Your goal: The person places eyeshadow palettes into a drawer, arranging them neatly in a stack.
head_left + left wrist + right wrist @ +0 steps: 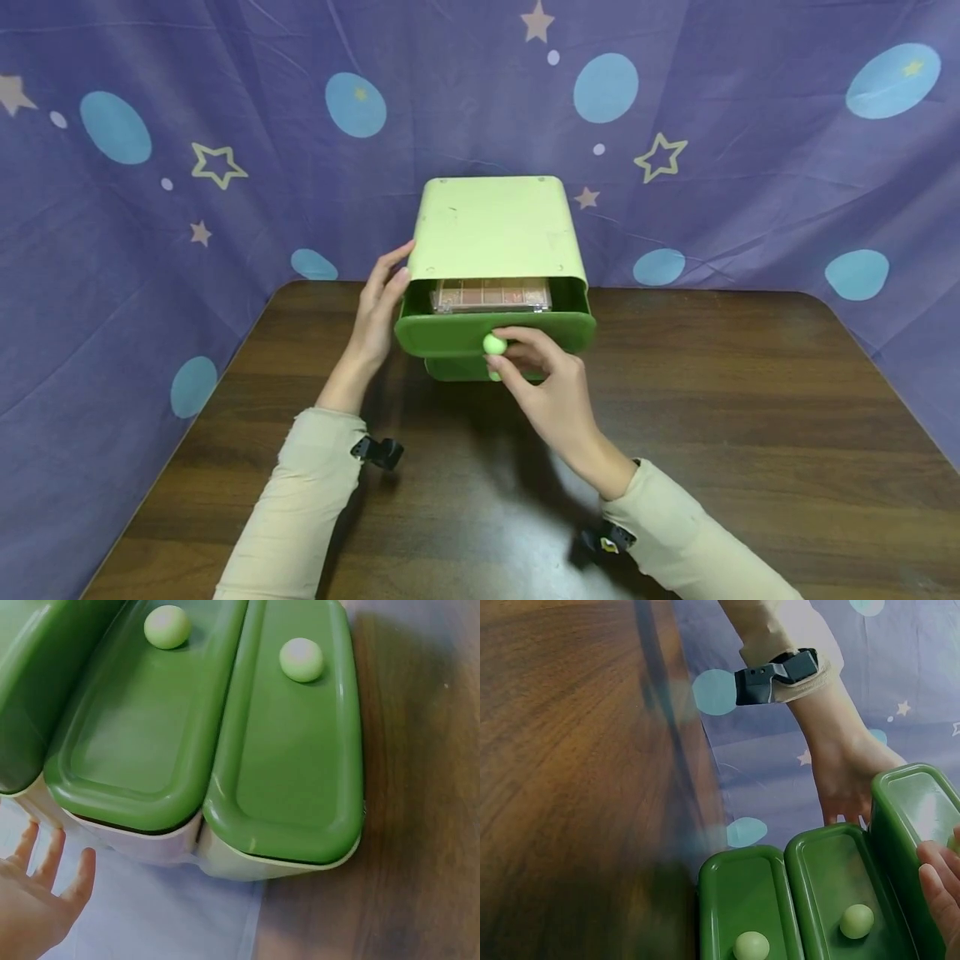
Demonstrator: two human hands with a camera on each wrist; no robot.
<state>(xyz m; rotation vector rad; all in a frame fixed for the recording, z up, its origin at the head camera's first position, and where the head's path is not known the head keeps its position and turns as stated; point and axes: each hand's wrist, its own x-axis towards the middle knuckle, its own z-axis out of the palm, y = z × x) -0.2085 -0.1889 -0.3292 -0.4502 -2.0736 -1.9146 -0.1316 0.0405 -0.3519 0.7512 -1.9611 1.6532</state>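
A small drawer cabinet (495,225) with a pale green body and darker green drawers stands on the table. Its top drawer (442,335) is partly pulled out, and a clear-cased makeup palette (491,295) shows inside. My right hand (551,387) pinches the round light green knob (494,344) of that drawer between thumb and fingers. Against the cabinet's left side rests my left hand (377,312), its fingers fairly straight. Below, the middle drawer (135,727) and the bottom drawer (292,757) are closed, each with a round knob. The drawer's deeper contents are hidden.
The cabinet stands near the back of a dark brown wooden table (735,417). Behind and beside the table hangs a purple curtain (465,83) with stars and blue spots. A black wrist camera (378,452) is strapped to the left sleeve.
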